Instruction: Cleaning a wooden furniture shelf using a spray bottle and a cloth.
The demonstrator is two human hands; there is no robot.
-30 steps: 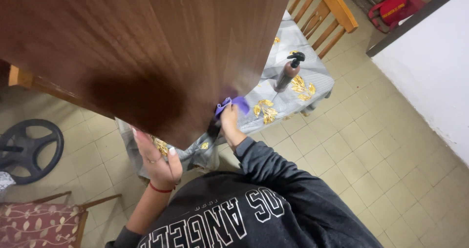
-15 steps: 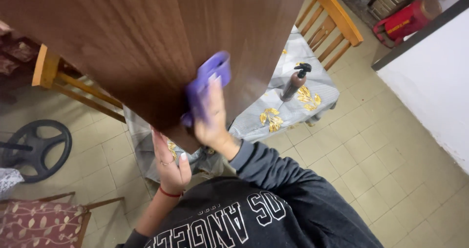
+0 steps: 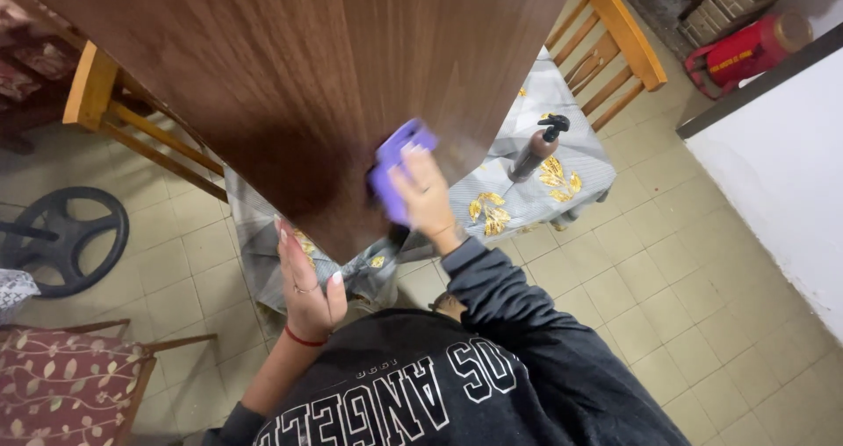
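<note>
Count: one purple cloth [image 3: 397,167], one dark wood panel [image 3: 290,86], one brown spray bottle [image 3: 536,150], two wooden chairs [image 3: 615,51], one steering wheel [image 3: 63,240].

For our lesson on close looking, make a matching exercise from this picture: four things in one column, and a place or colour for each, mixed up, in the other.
Things:
1. cloth
2. spray bottle
3. left hand
4. wooden chair

Places or colours:
A. dark brown, standing on the patterned tablecloth
B. purple, pressed on the wooden panel by the right hand
C. yellow-orange frame, beside the table
D. at the panel's lower edge

Pairs: 1-B, 2-A, 3-D, 4-C
</note>
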